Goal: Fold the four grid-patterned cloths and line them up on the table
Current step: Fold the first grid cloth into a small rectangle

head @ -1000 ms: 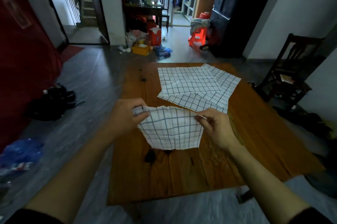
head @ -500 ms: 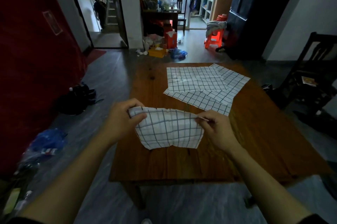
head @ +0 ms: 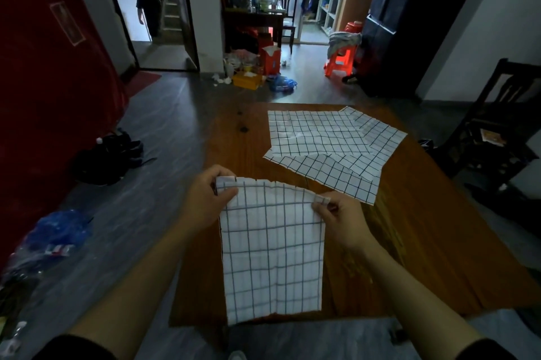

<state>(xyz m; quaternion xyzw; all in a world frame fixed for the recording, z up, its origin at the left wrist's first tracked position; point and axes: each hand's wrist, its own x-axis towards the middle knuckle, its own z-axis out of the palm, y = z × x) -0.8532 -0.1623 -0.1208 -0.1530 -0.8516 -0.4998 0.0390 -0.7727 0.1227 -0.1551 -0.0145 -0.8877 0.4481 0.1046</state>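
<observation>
A white cloth with a dark grid (head: 272, 254) hangs from both my hands above the near part of the wooden table (head: 433, 242). My left hand (head: 209, 198) pinches its top left corner and my right hand (head: 339, 220) pinches its top right corner. The cloth drops straight down, and its lower edge reaches past the table's near edge. Further back on the table lie other grid cloths (head: 328, 143), spread flat and overlapping one another, with corners pointing right and toward me.
A dark wooden chair (head: 497, 131) stands to the right of the table. Dark bags (head: 108, 157) and blue plastic (head: 58, 236) lie on the floor at the left. Boxes and an orange stool (head: 341, 59) clutter the floor beyond. A person (head: 147, 10) stands in the far doorway.
The cloth was bunched short between my hands; it now hangs open at full length, reaching past the table's near edge. My view has tilted up toward the room.
</observation>
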